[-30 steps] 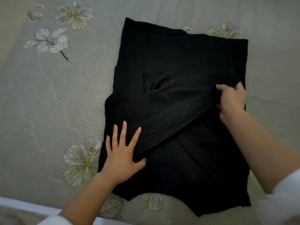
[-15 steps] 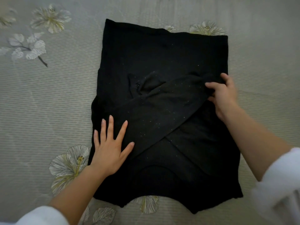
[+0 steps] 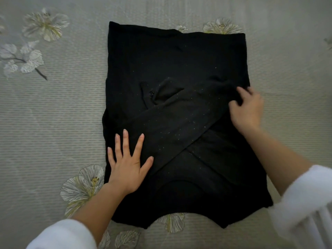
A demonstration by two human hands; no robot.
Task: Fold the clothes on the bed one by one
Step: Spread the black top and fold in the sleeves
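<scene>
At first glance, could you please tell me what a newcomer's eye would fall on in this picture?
The black garment fills the middle of the pale bedspread, with a sleeve folded slantwise across it. The left hand presses flat on its near left part, while the right hand grips the sleeve's end at the right edge. Pale flowers dot the bedspread around it.

LEFT HAND (image 3: pixel 128 164): flat, palm down, fingers straight and spread, pressing black garment (image 3: pixel 161 60) | RIGHT HAND (image 3: pixel 247 110): fingers curled, pinching a fold of it | FOREARMS (image 3: pixel 280 150): bare, reaching forward, white sleeves (image 3: pixel 62 234) at elbows
</scene>
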